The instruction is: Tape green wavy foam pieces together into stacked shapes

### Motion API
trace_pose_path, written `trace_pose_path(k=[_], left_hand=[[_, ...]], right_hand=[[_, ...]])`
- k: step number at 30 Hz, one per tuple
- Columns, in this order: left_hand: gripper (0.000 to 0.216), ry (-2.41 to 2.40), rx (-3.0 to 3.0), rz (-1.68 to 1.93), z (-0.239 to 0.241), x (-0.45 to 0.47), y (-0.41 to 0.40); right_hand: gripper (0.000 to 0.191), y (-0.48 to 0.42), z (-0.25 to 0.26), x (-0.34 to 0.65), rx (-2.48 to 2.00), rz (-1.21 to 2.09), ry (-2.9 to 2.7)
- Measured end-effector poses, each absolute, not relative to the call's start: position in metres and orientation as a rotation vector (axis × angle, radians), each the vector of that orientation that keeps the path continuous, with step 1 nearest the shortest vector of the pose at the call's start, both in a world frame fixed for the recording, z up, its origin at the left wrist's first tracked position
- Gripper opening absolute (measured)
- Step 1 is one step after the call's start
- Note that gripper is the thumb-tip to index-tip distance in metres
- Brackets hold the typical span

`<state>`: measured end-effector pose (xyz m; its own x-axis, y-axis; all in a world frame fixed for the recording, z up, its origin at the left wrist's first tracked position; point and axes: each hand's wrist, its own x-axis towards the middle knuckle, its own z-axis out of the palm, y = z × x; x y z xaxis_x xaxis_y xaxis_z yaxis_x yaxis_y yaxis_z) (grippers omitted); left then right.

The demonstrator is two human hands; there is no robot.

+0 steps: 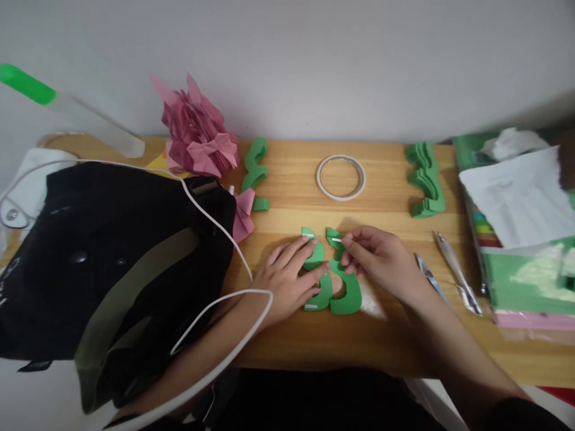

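Two curvy green paper cutouts lie side by side on the wooden table. My left hand (pixel 285 278) rests flat with its fingers spread over the left cutout (pixel 320 294), covering part of it. Short white strips show near that cutout's top and bottom ends. My right hand (pixel 377 254) pinches thumb and forefinger at a small white tape strip (pixel 336 240) on the upper tip of the right cutout (pixel 353 296). The fingertips partly hide the strip's end. Behind my hands lies a tape roll (pixel 318 178) on its side.
Stacked green cutouts (pixel 429 185) stand at the back right, another green cutout (pixel 257 164) at the back left. A black bag (pixel 135 239), white cable (pixel 211 218) and pink folded paper (pixel 197 131) occupy the left. A craft knife (pixel 456 263) and paper packs (pixel 516 281) lie right.
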<state>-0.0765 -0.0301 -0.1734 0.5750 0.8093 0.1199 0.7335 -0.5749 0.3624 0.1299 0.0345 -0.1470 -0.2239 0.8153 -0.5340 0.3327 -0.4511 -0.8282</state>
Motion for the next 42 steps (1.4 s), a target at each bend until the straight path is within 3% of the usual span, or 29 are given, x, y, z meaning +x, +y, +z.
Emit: trace_pose_path(k=[18,25,42], left_hand=[[0.034,1.289,2.574,0.334,-0.169,-0.072,-0.028],[0.03,1.301,2.578,0.295,-0.166,-0.071,-0.027],[0.028,1.331,2.597,0.207,-0.159,-0.066,-0.025]], right_hand=[[0.035,0.046,-0.149,0.127,-1.648,1.779,-1.36],[0.024,0.048,-0.148,0.125,-1.678,1.781,-1.391],[0.012,0.048,-0.15,0.122,-1.745,1.6,-1.617]])
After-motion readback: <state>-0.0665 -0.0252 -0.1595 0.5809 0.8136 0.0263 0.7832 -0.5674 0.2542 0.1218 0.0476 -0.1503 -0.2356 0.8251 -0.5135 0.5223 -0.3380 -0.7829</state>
